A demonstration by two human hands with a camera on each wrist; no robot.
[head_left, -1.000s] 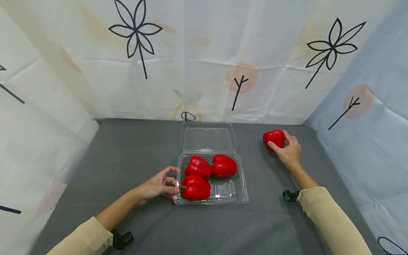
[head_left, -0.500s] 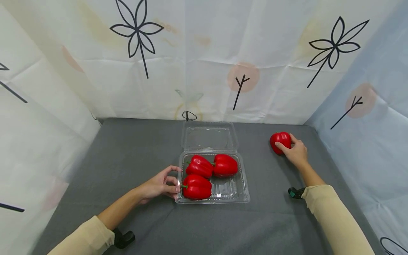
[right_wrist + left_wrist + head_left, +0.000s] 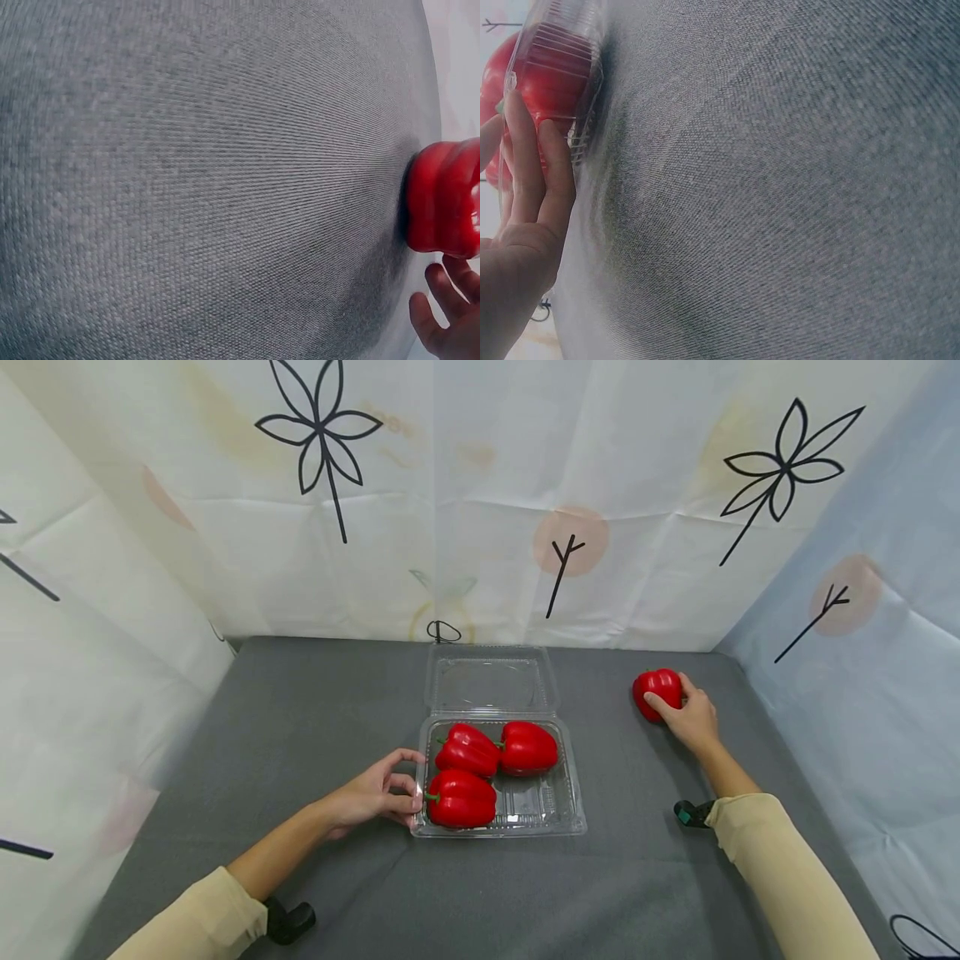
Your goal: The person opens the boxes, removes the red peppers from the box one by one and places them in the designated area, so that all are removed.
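My right hand [image 3: 692, 717] holds a red bell pepper [image 3: 658, 693] at the far right of the table, thumb on the near side and a finger behind. In the right wrist view this bell pepper [image 3: 444, 199] sits at or very near the cloth, with fingertips touching it. Left of centre, my left hand [image 3: 375, 793] grips the left rim of a clear plastic clamshell container [image 3: 536, 814]. Inside lie three more bell peppers: front left [image 3: 461, 799], back left [image 3: 467, 750] and back right [image 3: 528, 747]. In the left wrist view, fingers press the container's outer wall.
The container's hinged lid [image 3: 491, 683] lies folded back towards the rear wall. Grey cloth [image 3: 315, 693] covers the table. Patterned white curtains [image 3: 480, 510] hang behind and along both sides. A dark wrist device [image 3: 288, 922] shows below my left sleeve.
The bell pepper in my right hand has moved a little to the right and slightly nearer over the first half second, then stayed about still. My left hand and the container have not moved.
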